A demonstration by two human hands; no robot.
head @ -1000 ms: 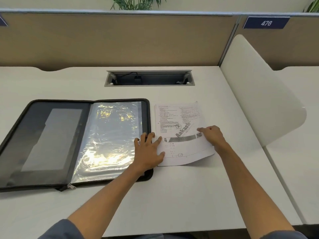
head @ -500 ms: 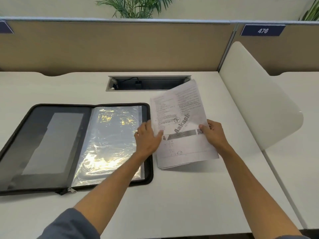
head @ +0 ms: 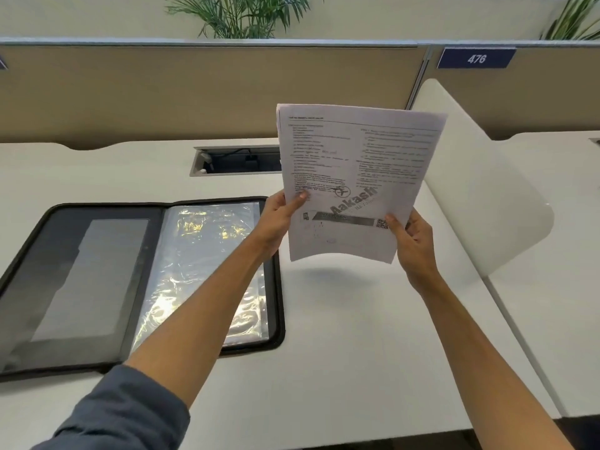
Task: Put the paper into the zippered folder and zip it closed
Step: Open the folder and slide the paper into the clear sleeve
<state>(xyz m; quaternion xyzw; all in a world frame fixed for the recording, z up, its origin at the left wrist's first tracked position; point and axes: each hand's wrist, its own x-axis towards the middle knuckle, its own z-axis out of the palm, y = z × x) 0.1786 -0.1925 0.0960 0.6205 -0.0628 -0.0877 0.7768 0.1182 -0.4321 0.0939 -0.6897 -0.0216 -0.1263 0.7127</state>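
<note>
Both hands grip the paper (head: 354,177) upright above the worktop (head: 341,336), the left hand (head: 279,219) pinching its left edge, the right hand (head: 412,241) its lower right corner. The zippered folder (head: 107,280) lies open flat to the left, apart from the paper.

I log the paper (head: 354,177) as thin matt white sheets with grey print. Zippered folder (head: 97,287): matt black cloth-like cover and edging; inside, a clear plastic sleeve (head: 207,254), glossy, crinkled, throwing glare. Counter (head: 341,336) smooth, matt off-white. Partition (head: 194,92) looks like tan matt fabric. Sleeve cuff (head: 123,414) grey-blue woven cloth.
</note>
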